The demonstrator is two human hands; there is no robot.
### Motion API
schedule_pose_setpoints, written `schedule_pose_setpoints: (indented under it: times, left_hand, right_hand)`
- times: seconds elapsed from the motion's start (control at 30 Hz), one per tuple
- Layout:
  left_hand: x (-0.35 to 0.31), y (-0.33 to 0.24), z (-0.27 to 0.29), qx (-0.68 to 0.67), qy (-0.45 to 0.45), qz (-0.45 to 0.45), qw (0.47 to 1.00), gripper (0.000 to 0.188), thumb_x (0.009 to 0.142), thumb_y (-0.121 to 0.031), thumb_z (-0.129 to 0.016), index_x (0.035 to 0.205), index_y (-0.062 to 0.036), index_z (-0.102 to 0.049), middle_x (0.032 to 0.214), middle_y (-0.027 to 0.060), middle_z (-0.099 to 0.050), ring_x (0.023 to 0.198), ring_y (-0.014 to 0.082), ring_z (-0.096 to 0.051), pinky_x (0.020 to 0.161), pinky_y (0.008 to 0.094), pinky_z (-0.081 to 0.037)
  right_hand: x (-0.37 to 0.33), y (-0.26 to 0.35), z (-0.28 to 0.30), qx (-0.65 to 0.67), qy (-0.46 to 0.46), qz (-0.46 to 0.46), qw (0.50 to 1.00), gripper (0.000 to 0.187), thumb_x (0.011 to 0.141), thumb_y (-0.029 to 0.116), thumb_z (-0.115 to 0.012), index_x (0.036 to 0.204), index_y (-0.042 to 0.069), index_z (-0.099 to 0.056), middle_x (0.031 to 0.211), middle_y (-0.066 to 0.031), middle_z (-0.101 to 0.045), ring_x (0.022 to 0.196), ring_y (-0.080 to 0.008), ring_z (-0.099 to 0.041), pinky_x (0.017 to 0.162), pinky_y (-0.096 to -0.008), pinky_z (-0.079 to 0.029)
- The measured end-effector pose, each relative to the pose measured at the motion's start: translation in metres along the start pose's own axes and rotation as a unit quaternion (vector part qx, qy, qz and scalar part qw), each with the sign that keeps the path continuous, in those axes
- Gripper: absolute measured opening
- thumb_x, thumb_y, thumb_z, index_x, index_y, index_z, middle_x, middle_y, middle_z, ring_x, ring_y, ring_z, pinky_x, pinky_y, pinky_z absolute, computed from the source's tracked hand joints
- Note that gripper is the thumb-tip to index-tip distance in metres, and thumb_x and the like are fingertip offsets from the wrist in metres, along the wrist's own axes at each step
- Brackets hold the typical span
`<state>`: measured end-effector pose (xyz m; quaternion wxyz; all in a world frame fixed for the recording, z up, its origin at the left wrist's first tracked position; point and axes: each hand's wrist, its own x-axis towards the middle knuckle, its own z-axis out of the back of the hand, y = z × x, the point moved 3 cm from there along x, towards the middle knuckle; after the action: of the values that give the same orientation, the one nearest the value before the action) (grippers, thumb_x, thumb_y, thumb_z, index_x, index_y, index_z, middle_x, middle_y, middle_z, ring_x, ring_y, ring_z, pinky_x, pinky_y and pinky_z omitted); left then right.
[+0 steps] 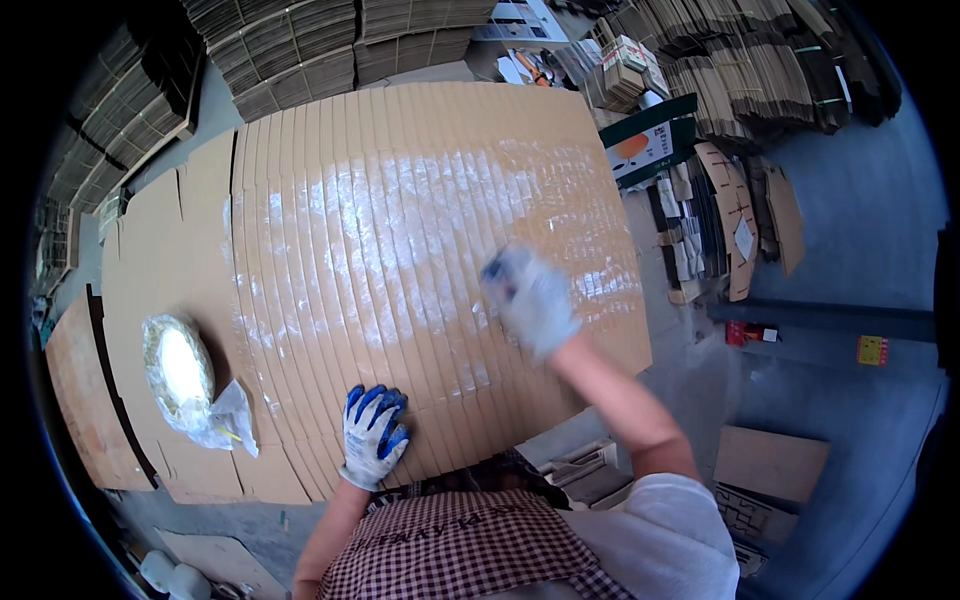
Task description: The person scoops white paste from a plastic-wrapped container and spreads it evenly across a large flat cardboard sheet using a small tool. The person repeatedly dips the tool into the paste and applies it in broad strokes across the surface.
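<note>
Overlapping cardboard sheets [300,400] lie fanned out in a row of narrow strips across the work surface. Whitish, glossy wet streaks cover much of their middle and right part. My left hand [374,436], in a white glove with blue-coated fingers, rests on the near edge of the sheets, fingers stretched out. Over the right part of the sheets is my right hand [533,300], gloved too and smeared by motion. A dark blue patch shows at its front; whether it holds anything is hidden by the blur. At the left stands a plastic-lined bowl [207,382] with something bright white inside.
Strapped stacks of flat cardboard [290,50] stand behind the work surface, with more cardboard bundles [740,85] at the far right. A green-edged printed box [645,145] sits beside the right edge. Flat boards [770,462] lie on the floor at the near right.
</note>
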<state>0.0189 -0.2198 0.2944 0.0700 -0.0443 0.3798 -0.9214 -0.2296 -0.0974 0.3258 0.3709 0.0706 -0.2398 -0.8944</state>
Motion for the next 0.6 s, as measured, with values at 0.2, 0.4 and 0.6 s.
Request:
schedule_pose_setpoints:
  times: [0.2,0.4,0.6]
  left_hand:
    - [0.002,-0.002,0.000,-0.005,0.001,-0.007,1.000,0.036,0.076,-0.032,-0.048,0.101,-0.0061,-0.056,0.107,0.0101,-0.054,0.107,0.0307,-0.045,0.097,0.0492,-0.025]
    - [0.001,-0.002,0.002,0.004,0.002,0.004,1.000,0.035,0.074,-0.028,-0.050,0.100,-0.0064,-0.057,0.107,0.0098,-0.054,0.107,0.0306,-0.045,0.097,0.0491,-0.025]
    - [0.004,-0.005,0.002,0.006,-0.003,0.001,1.000,0.037,0.069,-0.023,-0.055,0.103,-0.0078,-0.057,0.106,0.0080,-0.053,0.107,0.0286,-0.045,0.097,0.0481,-0.026]
  right_hand:
    - [-0.039,-0.021,-0.019,-0.108,0.033,0.021,0.993,0.017,0.072,0.013,-0.054,0.088,0.010,-0.050,0.087,-0.0112,-0.055,0.075,-0.0272,-0.056,0.059,-0.0387,-0.045]
    - [-0.032,-0.015,-0.014,-0.098,-0.015,-0.022,0.995,0.029,0.069,0.017,-0.058,0.096,0.008,-0.051,0.094,-0.0137,-0.055,0.077,-0.0288,-0.056,0.065,-0.0382,-0.046]
    - [-0.009,-0.064,-0.004,-0.122,0.048,-0.078,0.988,0.023,0.072,0.017,-0.057,0.092,0.009,-0.050,0.105,-0.0135,-0.053,0.086,-0.0291,-0.056,0.069,-0.0369,-0.046]
